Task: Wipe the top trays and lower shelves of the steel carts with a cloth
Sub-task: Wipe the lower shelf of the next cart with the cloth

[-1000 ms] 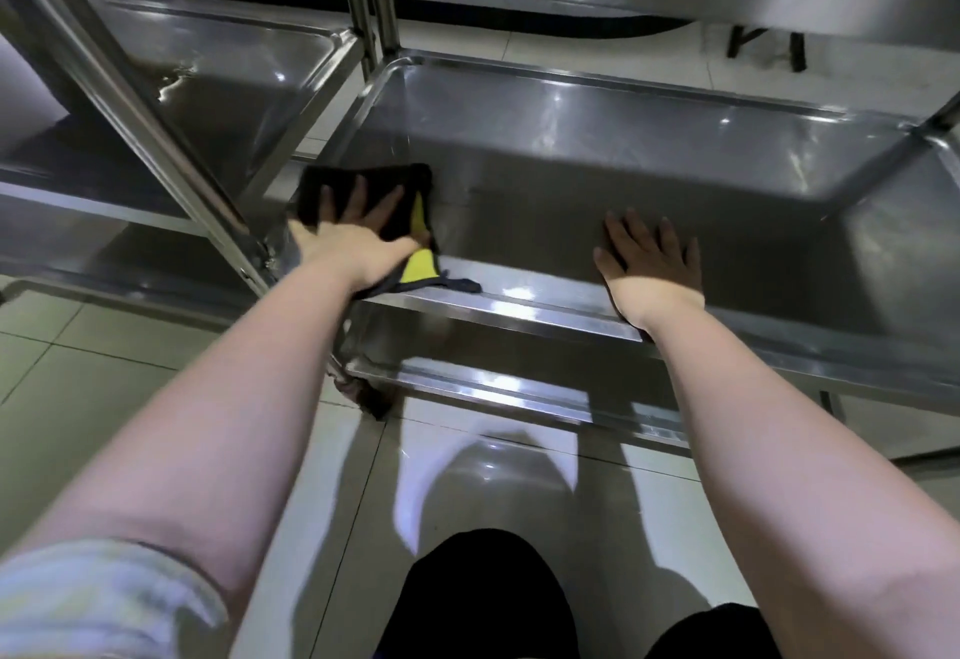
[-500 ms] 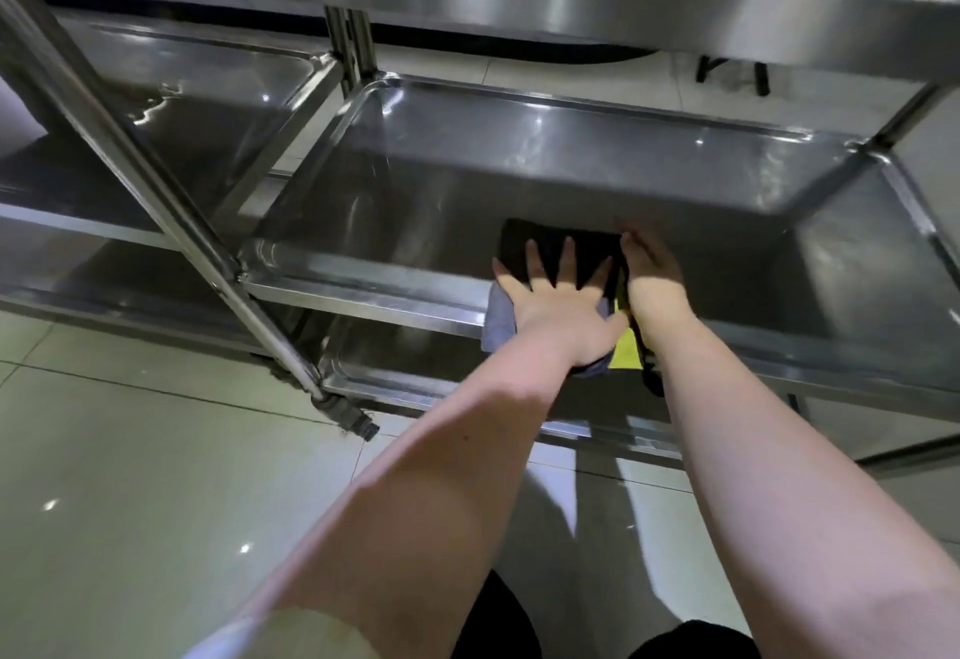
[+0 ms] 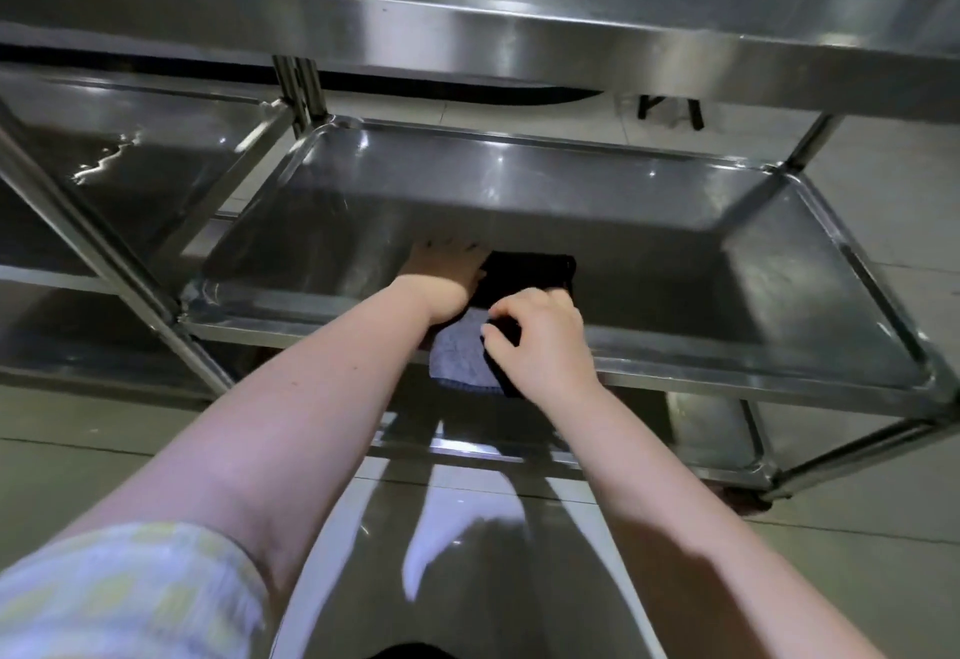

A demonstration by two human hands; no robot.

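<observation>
Steel shelf (image 3: 727, 363) is carrying the cloth (image 3: 530, 269) over its near rim; my right hand (image 3: 540, 341) is pinching it, left hand (image 3: 447, 273) flat beside.

Lower shelf (image 3: 675, 253), a rimmed steel tray, carries one dark cloth (image 3: 530, 271) draped over its front rim. The left hand (image 3: 447, 273) rests flat beside the cloth.

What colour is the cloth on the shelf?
Cloth: black, with a grey-blue part hanging over the shelf front edge. Head view, the only one.
</observation>
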